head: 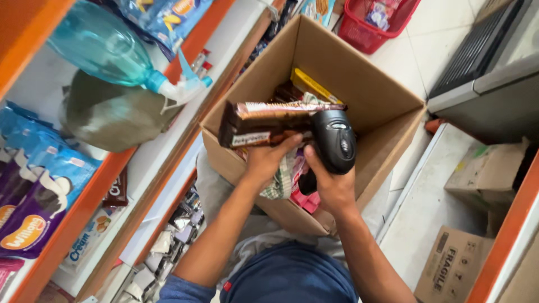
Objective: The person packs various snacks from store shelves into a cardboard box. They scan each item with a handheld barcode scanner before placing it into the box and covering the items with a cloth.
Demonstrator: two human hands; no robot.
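My left hand (268, 159) holds a stack of brown snack packets (264, 122) over an open cardboard box (359, 67). A black handheld scanner (333, 140) is gripped in my right hand (331, 185), its head close against the right end of the packets. Inside the box lie more packets, among them a yellow one (314, 85) and pink ones (306, 199). The box rests on my lap, above my blue clothing (289, 275).
To the left, orange-edged shelves (78, 216) carry a blue spray bottle (106, 47), a grey cloth (109, 115) and blue and purple snack bags (39, 185). A red basket (376, 22) stands beyond the box. Cardboard cartons (455, 264) sit at the lower right.
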